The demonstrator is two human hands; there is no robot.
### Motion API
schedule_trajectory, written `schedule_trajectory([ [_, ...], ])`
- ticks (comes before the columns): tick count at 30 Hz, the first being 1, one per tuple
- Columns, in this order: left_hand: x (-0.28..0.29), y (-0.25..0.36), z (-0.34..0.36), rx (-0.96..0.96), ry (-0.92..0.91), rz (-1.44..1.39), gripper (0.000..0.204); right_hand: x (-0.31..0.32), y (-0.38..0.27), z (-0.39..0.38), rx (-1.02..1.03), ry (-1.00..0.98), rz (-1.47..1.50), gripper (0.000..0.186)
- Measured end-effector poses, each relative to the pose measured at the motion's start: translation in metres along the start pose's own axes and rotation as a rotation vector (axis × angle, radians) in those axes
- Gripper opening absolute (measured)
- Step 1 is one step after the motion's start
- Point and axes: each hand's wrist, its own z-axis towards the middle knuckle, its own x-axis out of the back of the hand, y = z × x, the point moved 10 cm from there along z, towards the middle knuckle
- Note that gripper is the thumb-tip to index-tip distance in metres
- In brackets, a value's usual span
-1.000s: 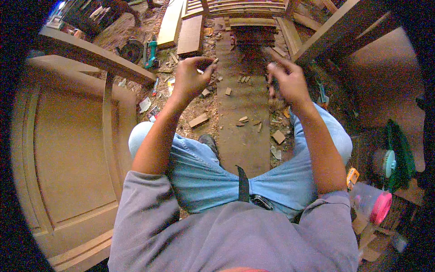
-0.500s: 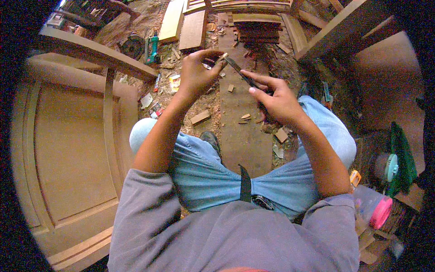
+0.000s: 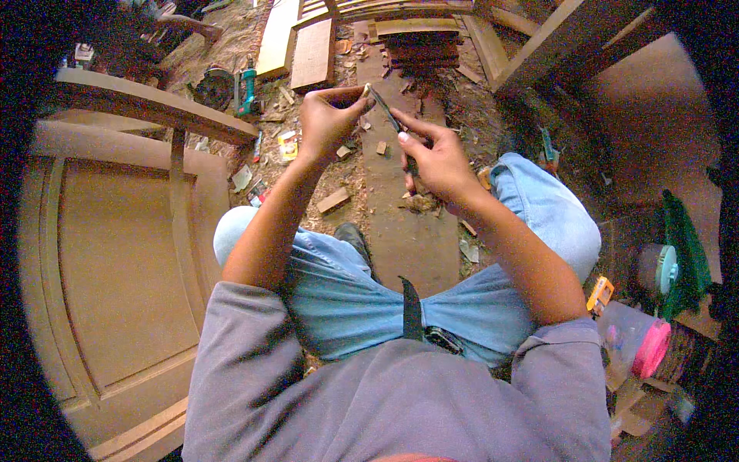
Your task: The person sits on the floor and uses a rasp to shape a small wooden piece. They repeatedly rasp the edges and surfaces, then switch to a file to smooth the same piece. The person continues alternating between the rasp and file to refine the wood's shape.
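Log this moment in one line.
left hand: pinching small pale piece; right hand: holding dark tool; tool: end near piece, contact unclear

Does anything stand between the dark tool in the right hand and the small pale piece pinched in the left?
Nothing visible does. The dark tool extends from the right hand right up beside the small pale piece in the left hand; whether the two touch is too small to tell.
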Motion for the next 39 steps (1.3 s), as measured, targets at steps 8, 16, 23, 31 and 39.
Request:
schedule_trajectory([
  [8,-0.011,0.004,-0.022,0.038,-0.165,-0.181,0.028,0.134,-0.048,0.020,0.206,0.622,0.178,0.025],
  [16,0.008,-0.002,-0.012,0.044,-0.060,-0.245,0.028,0.026,-0.046,-0.006,0.158,-0.086,-0.131,0.040],
  [23,0.006,-0.005,-0.007,-0.019,-0.025,-0.149,0.027,0.006,-0.031,-0.011,0.059,-0.167,-0.179,0.042],
  [31,0.014,0.008,-0.006,-0.150,0.084,0.134,0.023,0.002,-0.013,-0.009,-0.037,-0.081,-0.045,0.041],
  [39,0.000,-0.008,0.018,-0.109,0.059,0.112,0.024,0.013,-0.006,0.024,0.074,0.203,0.024,0.038],
])
